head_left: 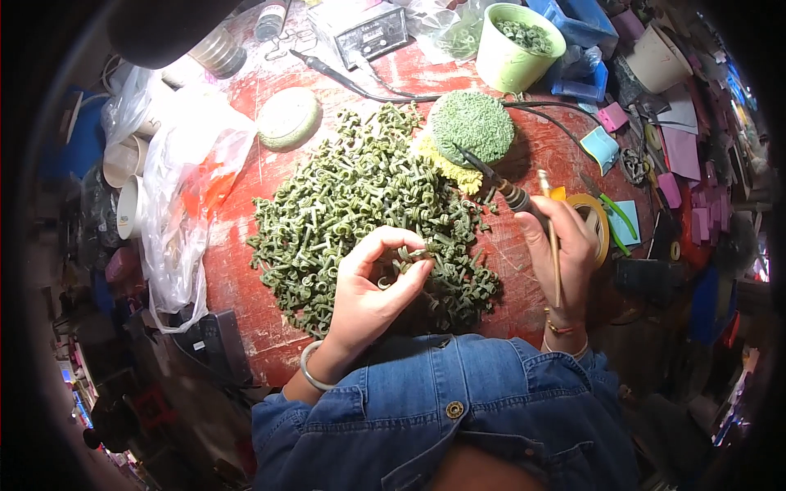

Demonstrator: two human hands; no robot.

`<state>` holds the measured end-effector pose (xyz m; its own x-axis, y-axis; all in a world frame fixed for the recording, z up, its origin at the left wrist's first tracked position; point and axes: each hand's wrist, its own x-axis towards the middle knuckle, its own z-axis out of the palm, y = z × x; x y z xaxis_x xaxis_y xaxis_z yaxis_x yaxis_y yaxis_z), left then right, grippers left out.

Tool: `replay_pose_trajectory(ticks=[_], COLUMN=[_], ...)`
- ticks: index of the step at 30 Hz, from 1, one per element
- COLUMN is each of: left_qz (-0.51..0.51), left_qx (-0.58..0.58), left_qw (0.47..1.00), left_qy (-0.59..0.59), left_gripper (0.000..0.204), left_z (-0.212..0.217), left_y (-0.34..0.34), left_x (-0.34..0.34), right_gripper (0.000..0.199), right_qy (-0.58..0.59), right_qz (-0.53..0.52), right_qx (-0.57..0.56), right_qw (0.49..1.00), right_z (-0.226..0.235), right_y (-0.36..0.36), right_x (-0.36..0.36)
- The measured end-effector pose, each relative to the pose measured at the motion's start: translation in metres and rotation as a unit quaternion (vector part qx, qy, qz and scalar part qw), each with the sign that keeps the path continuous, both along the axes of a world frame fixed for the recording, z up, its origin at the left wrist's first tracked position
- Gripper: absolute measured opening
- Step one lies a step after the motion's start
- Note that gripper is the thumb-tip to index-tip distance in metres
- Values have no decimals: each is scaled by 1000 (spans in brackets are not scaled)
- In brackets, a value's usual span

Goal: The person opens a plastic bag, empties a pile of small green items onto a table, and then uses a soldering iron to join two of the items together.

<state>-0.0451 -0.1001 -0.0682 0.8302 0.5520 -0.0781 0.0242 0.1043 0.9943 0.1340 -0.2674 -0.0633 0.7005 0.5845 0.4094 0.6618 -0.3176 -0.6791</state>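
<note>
A wide heap of small green curled wax-like pieces [352,196] lies in front of me. Over its near right side my left hand [372,282] pinches one small green curled piece [427,252] between thumb and forefinger. My right hand [565,245], right of the heap, is closed round a black pen-shaped tool [514,196] that looks like a hot wax pen. A thin wooden stick [554,254], perhaps a brush, also sits in that hand. The tool's tip is over a round, rough-topped green block [471,127]; contact cannot be told. Yellow crumbly material [453,170] shows beneath the block.
A control box [360,29] with black cords stands at the back. Near it are a pale green cup [520,49] of green pieces and a round pale lid [288,119]. Plastic bags [184,180] lie left; green-handled pliers [618,217] and a tape roll [602,237] lie right.
</note>
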Motion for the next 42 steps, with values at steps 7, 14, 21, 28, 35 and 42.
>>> replay_pose_trajectory(ticks=[7, 14, 21, 28, 35, 42], left_qz=[8, 15, 11, 7, 28, 53], left_qx=[-11, 13, 24, 62, 128, 224], left_qw=[1000, 1000, 998, 997, 990, 970], left_qy=[-22, -21, -52, -36, -53, -78], left_gripper=[20, 19, 19, 20, 26, 32], left_z=[-2, -6, -12, -18, -17, -13], left_y=[0, 1, 1, 1, 3, 13], left_x=[0, 0, 0, 1, 3, 4], right_gripper=[24, 22, 24, 23, 22, 38], right_qy=[-132, -159, -162, -149, -67, -90], right_qz=[-44, -57, -77, -58, 31, 109], right_qx=[-159, -191, -229, -184, -17, 57], right_qw=[977, 967, 957, 970, 997, 988], right_z=[-1, -2, 18, 13, 21, -8], right_y=[-14, -21, -48, -43, -30, -7], right_x=[2, 3, -4, -9, -18, -23])
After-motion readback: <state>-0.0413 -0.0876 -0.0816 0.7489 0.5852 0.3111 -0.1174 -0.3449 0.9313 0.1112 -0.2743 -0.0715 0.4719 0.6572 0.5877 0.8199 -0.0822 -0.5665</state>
